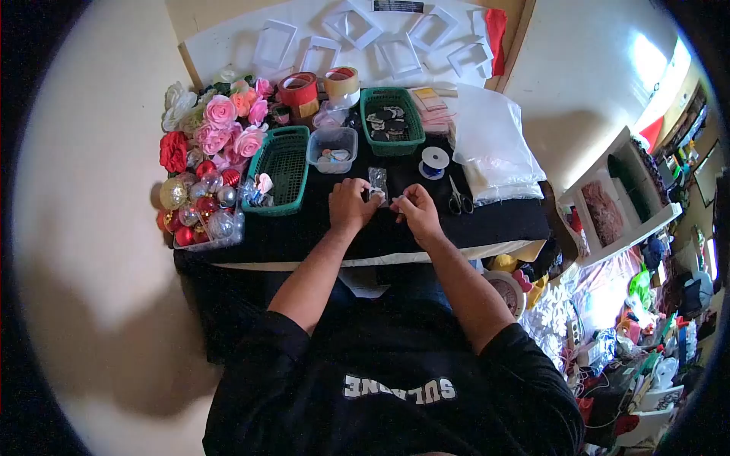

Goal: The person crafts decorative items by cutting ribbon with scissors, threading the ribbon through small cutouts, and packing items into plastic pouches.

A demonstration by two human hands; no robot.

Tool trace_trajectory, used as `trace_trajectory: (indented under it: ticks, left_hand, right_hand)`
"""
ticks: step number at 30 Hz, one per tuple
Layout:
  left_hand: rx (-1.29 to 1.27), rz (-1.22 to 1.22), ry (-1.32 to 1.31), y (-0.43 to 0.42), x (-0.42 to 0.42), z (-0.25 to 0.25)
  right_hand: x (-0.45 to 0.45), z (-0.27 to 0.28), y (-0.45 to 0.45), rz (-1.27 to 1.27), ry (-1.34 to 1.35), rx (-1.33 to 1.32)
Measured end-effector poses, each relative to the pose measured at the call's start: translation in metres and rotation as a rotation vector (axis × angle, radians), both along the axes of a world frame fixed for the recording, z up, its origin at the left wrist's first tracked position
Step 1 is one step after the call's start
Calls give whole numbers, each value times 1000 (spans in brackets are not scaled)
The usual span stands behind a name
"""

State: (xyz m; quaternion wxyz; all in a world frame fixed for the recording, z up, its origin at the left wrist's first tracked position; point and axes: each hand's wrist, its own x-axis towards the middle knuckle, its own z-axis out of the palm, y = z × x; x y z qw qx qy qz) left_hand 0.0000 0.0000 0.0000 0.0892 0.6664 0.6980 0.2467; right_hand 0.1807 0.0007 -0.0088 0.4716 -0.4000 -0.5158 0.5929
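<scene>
Wearing a black shirt (391, 387) with pale lettering across it, the person reaches both bare forearms over a table (380, 237) covered in black cloth, a pale edge hanging along its near side. The right hand (418, 213) has thumb and fingertips pinched together on a small pale piece (400, 199), too small to make out. The left hand (352, 204) is just beside it, fingers bent, their tips at the near end of a small clear bag (378, 179); I cannot tell whether they grip it or only touch it. The bag lies on the black cloth, between and slightly beyond the two hands.

To the right of the right hand are scissors (459, 201), and just past them stands a spool (434, 161) with a white top. On the far left, shiny balls (204, 199) in red, gold and silver fill a clear box. Beside them sits a green basket (283, 163) with a few small things in its near corner, then a clear tub (332, 166) holding small pale pieces. A stack of plastic bags (496, 144) lies at the right end.

Farther back are cloth-like flowers (220, 129) in pink, red and white, a red tape roll (297, 91), a tan tape roll (342, 83) and another green basket (395, 146) holding dark pieces. Beyond everything, white frames (365, 36) rest against a white backing, near a red cloth (496, 38).
</scene>
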Motion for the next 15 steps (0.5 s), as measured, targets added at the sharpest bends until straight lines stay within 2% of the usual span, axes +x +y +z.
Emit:
trace_trajectory:
  ticks: [2, 3, 5, 6, 10, 12, 15]
  left_hand:
    - [140, -61, -158, -1, -3, -5]
    - [129, -56, -156, -3, -4, -7]
    - [127, -58, -536, -5, -5, -6]
    - [160, -91, -594, -5, -8, -9]
    - [175, -184, -685, -2, -12, -10]
    - [87, -194, -787, -2, -13, -9]
    - [79, -190, -790, -2, -15, -6]
  right_hand:
    - [-1, 0, -3, -25, -46, 13]
    - [-1, -1, -3, -21, -44, 1]
    - [-1, 2, -3, -2, 13, 17]
    - [-2, 2, -4, 6, 22, 31]
    - [-1, -4, -1, 8, 25, 22]
    - [-2, -6, 0, 10, -39, 58]
    - [-3, -7, 2, 2, -69, 57]
